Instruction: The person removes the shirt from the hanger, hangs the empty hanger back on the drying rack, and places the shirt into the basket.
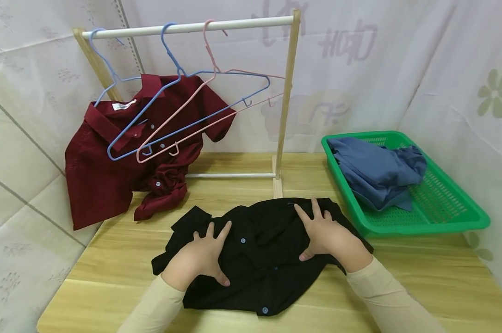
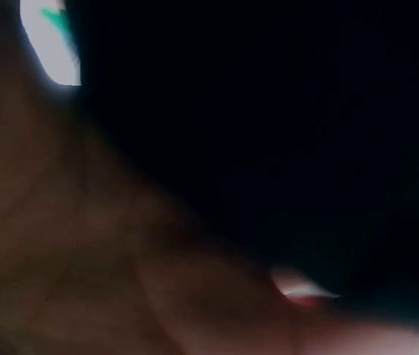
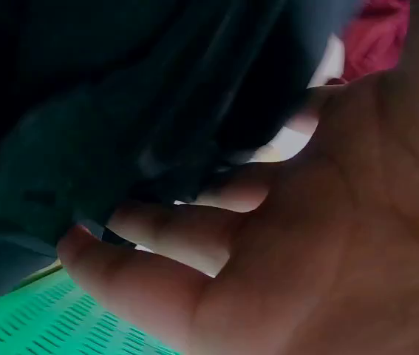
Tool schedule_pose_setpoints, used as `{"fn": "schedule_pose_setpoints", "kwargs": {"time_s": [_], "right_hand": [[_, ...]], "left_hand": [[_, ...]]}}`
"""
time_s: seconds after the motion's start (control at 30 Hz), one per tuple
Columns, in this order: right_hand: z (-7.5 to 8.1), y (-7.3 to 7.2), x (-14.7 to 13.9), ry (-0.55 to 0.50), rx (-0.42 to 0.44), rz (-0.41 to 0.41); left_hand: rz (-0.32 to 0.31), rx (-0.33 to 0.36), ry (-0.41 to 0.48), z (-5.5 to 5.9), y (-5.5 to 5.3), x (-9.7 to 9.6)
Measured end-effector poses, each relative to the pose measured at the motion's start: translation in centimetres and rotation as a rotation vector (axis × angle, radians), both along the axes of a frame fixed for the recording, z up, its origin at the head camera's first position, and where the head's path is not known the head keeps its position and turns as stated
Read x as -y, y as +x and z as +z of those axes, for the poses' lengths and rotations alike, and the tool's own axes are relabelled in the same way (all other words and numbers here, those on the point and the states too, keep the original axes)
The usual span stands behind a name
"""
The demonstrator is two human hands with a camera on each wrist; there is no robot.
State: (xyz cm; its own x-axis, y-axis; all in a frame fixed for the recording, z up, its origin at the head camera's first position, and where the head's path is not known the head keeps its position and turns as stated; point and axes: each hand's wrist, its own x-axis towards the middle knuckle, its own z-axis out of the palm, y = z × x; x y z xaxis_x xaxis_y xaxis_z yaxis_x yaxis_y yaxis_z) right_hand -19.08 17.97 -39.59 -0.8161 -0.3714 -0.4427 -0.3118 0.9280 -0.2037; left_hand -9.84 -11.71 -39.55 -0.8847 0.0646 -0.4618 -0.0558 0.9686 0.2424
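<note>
A black button-up shirt (image 1: 255, 273) lies rumpled on the wooden table in the head view, a few pale buttons showing down its front. My left hand (image 1: 196, 259) rests with spread fingers on its left part, near the collar. On the right part lies my right hand (image 1: 327, 236), fingers apart and fairly straight. Dark cloth (image 2: 283, 133) fills most of the left wrist view, close against the palm. In the right wrist view, the fingers (image 3: 142, 288) touch folds of the same dark shirt (image 3: 120, 111).
Behind the shirt stands a rack (image 1: 290, 92) carrying two blue hangers and a pink hanger (image 1: 211, 78). A maroon shirt (image 1: 105, 171) hangs from the leftmost blue one. At right, a green basket (image 1: 442, 226) holds blue cloth (image 1: 371, 166).
</note>
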Motion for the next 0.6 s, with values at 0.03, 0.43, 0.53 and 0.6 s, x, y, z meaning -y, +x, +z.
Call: {"fn": "schedule_pose_setpoints", "kwargs": {"time_s": [0.03,0.43,0.53,0.6], "right_hand": [[-0.4,0.0,-0.1,0.017,0.004,0.0],[-0.8,-0.5,0.2,0.087,-0.09,0.072],[-0.8,-0.4,0.1,0.106,-0.135,0.11],[-0.9,-0.2,0.1,0.122,-0.157,0.134]], "left_hand": [[-0.002,0.01,-0.018,-0.5,-0.1,-0.1],[0.018,-0.012,-0.072,-1.7,-0.8,-0.5],[0.024,-0.03,-0.06,-2.0,-0.8,-0.4],[0.024,-0.039,-0.055,-2.2,-0.6,-0.4]]}}
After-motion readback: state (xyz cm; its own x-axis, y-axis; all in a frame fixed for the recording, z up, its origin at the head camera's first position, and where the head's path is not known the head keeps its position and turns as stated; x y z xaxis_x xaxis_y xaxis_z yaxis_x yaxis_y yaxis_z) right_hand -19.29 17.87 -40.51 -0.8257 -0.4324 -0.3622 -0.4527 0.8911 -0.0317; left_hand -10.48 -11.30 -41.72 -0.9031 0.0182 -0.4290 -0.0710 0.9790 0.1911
